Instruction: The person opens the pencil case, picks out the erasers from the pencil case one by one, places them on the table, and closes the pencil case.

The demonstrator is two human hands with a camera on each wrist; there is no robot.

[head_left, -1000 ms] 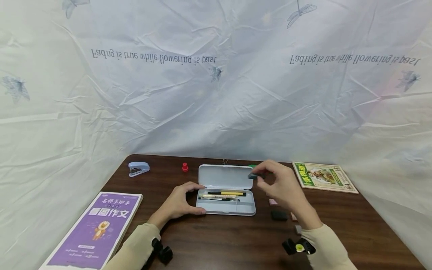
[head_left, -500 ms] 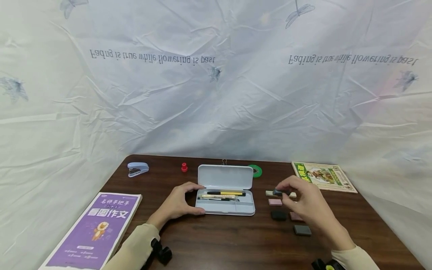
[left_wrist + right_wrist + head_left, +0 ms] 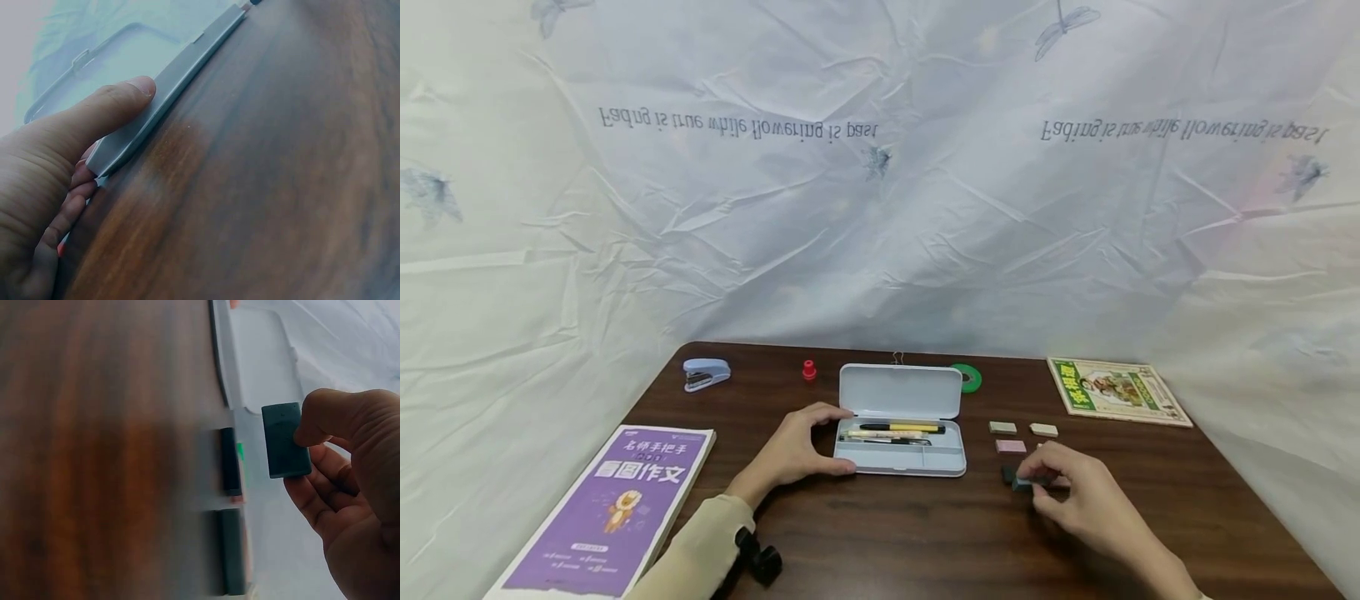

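Note:
My left hand (image 3: 793, 446) grips the left end of a pale pencil case (image 3: 880, 464), thumb on its front edge and fingers behind. The case lies with its lid (image 3: 898, 392) raised; a yellow-and-black pen (image 3: 910, 429) and other pens are inside. In the right wrist view my right hand (image 3: 356, 469) pinches a dark blue-green eraser (image 3: 284, 440) between thumb and fingers, off the table. The head view has this right hand (image 3: 1082, 496) low, over the eraser group. A black eraser (image 3: 1007, 474) is partly hidden behind the held one. A pink eraser (image 3: 1011, 447) lies just beyond.
Two whitish erasers (image 3: 1002, 427) lie farther back. Behind the lid is a green tape roll (image 3: 972, 379). A stapler (image 3: 706, 374) and a red stamp-like piece (image 3: 808, 370) stand at back left. A purple book (image 3: 610, 508) lies left, a picture book (image 3: 1120, 392) right.
My right hand has carried the blue-green eraser from near the lid to the right and down toward the table. Its arm now covers the grey eraser. My left hand stays on the case.

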